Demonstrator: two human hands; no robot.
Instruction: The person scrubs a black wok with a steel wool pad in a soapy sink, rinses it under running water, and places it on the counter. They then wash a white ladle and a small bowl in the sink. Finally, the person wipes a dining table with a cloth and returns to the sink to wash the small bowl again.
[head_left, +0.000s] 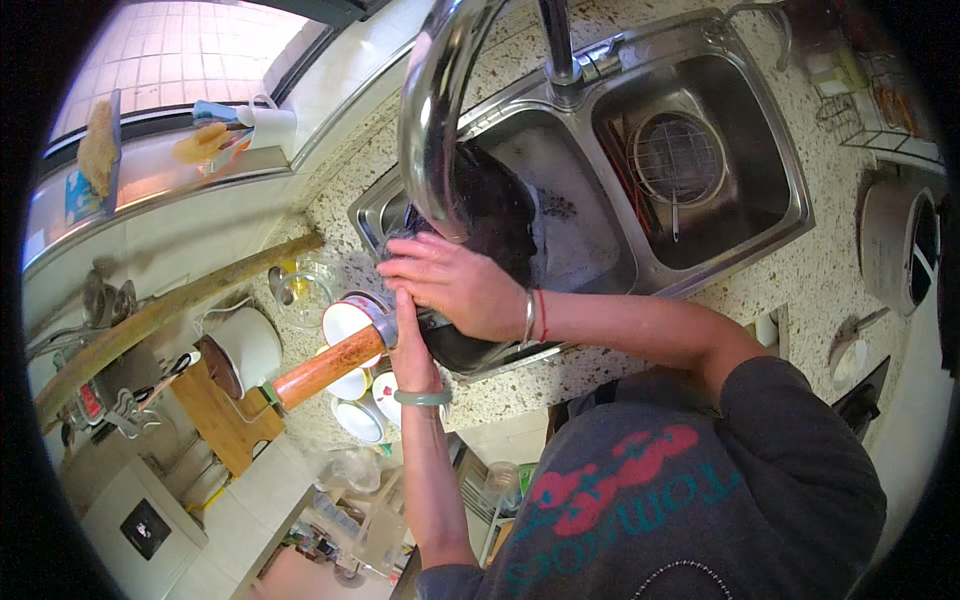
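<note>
A dark wok (495,215) lies tilted in the left sink basin, partly behind the tap, its wooden handle (330,368) jutting left over the counter. My left hand (410,345) is closed at the metal socket where handle meets pan; its thumb points up and its other fingers are mostly hidden. Over the wok's near left side, my right hand (468,290) lies with fingers stretched out to the left, just above the left thumb. Whatever may be under its palm is hidden. A green bangle (422,398) circles my left wrist; a silver bangle and red string circle the right.
The curved chrome tap (430,130) hangs close over the wok. Foamy water (575,210) fills part of the left basin. A round wire strainer (680,158) sits in the right basin. Several bowls (358,420) and a glass (303,295) crowd the counter beneath the handle.
</note>
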